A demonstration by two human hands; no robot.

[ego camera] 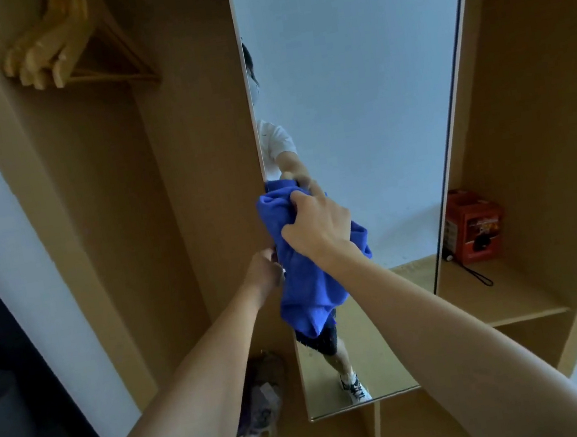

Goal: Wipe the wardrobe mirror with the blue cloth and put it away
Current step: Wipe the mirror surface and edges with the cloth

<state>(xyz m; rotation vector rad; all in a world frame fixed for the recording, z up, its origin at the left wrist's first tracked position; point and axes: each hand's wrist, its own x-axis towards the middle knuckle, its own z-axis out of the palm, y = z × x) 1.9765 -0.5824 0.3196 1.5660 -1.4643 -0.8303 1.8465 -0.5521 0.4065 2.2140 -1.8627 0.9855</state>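
The tall, narrow wardrobe mirror point(357, 114) stands on a panel between 2 open wooden compartments. The right hand point(314, 225) has its fingers curled round a bunched handful of the soft blue cloth point(309, 290), holding it against the glass at the mirror's left edge, about mid-height. The rest of the cloth hangs loose below the hand. The left hand point(262, 269) is at the left edge of the mirror panel, beside the cloth; its fingertips are hidden behind the edge and the cloth, so I cannot tell whether it grips the panel, pinches the cloth, or only rests there.

Risks as I judge them:

1. The cloth is balled up, so only a small patch meets the glass. Strokes made this way could leave streaks or miss strips, above all in the high part of the mirror, far from the hand.
2. If the panel swings or slides and the left hand is what steadies it, pressing hard with the right hand could push it away or trap the left fingers at the edge.
3. The hanging tail of cloth could slip out of the grip and fall towards the crumpled greyish bundle point(259, 398) on the low shelf at the left.

The orange box point(473, 224) on the right shelf and the wooden coat hangers point(66, 45) up at the far left stand well apart from the wiping.
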